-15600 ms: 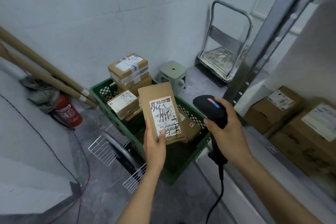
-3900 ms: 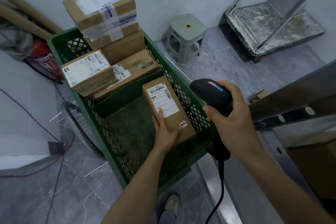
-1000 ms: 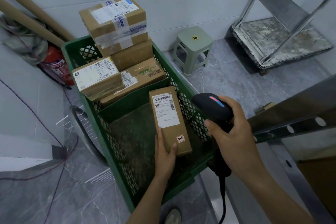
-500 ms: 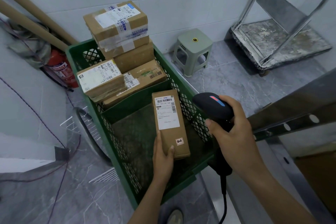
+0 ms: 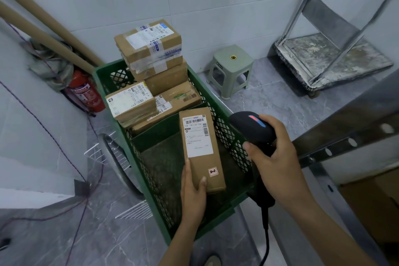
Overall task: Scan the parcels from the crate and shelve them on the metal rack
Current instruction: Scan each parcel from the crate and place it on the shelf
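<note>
Now: scan step, with a narrow brown cardboard parcel (image 5: pixel 200 149) held in the green plastic crate (image 5: pixel 101 77).
The left hand (image 5: pixel 193 185) grips the parcel's near end, thumb on top, white shipping label (image 5: pixel 197 134) facing up. The right hand (image 5: pixel 278 157) is wrapped round the black corded handheld scanner (image 5: pixel 251 129), just beside the parcel. To do this well, I'd tip the scanner head down at the barcode and hold the parcel flat and steady, fingers off the label, before turning to the grey metal rack (image 5: pixel 345 127).
</note>
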Motion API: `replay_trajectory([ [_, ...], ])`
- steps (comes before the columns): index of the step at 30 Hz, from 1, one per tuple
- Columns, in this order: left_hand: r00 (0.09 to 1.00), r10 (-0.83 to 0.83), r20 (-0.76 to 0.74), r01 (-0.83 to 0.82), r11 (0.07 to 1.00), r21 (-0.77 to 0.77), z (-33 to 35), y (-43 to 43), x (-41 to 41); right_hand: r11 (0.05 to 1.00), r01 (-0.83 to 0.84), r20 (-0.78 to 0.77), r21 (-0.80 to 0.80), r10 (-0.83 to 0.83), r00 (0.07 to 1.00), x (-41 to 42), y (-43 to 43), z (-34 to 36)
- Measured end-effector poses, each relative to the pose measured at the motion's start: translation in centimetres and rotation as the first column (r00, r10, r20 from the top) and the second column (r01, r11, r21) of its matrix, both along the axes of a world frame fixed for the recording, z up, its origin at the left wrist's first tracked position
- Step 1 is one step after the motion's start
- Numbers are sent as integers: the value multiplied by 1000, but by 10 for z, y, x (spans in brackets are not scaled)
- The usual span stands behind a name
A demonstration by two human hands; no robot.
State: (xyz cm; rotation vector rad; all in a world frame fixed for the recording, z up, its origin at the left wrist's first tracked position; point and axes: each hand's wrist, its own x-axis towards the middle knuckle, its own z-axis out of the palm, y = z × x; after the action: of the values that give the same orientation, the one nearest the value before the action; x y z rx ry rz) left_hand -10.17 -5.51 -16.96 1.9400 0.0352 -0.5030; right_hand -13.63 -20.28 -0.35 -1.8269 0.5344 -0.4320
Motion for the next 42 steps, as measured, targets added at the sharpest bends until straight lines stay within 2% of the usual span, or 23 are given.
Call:
replay_trajectory([
  [16,978,11,206,21,989,-149,104,27,-6,989,103,76,-102,-96,993,-40,36,101],
  [24,952,-110,286,184,952,-245,153,64,-6,955,262,130,-140,-244,961,-72,100,151],
  [31,888,-285,362,398,870,-291,192,117,-22,875,461,192,-146,-432,881,-118,182,188],
  [42,768,-444,462,593,766,-250,239,146,-82,757,618,274,-215,-560,782,-194,250,236],
])
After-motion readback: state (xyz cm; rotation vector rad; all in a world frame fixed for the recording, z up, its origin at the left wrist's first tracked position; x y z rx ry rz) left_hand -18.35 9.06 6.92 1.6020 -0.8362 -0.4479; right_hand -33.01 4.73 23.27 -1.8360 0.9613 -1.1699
